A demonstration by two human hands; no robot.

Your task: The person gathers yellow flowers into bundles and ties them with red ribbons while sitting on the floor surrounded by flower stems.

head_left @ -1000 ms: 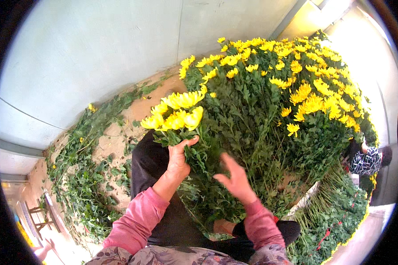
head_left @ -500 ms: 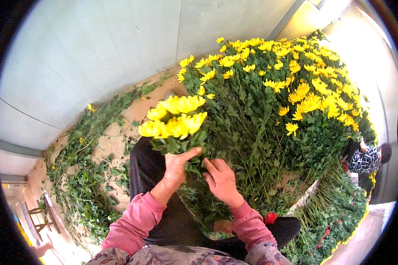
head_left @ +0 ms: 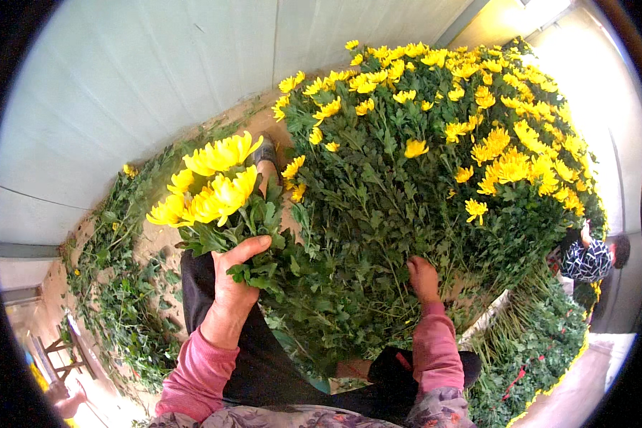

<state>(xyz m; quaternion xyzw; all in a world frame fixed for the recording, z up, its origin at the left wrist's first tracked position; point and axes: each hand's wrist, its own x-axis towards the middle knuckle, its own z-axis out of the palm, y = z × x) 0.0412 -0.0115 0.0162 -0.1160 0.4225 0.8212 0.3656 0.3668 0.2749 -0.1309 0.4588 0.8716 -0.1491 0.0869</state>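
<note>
My left hand (head_left: 237, 282) is closed round the stems of a small bunch of yellow chrysanthemums (head_left: 217, 187), with the blooms fanned above the thumb and green leaves spilling beside it. To the right, my right hand (head_left: 424, 279) reaches into the large pile of cut chrysanthemums (head_left: 378, 214). Its fingers are curled among leaves, seemingly on a stem, and foliage partly hides the fingertips. A single yellow bloom (head_left: 416, 148) stands out from the leaves in line with that hand. The pile's other blooms lie along its far and right sides.
Loose stripped greenery (head_left: 132, 285) lies on the floor at left. A pale wall (head_left: 157, 93) rises behind. At lower right is another stack of leafy stems (head_left: 528, 364) with red bits. Another person in a patterned top (head_left: 586, 258) is at far right. A wooden stool (head_left: 65, 349) stands lower left.
My left hand has moved left with the bunch. My right hand has left the bunch and gone right into the pile. A lone bloom now shows amid the pile's leaves.
</note>
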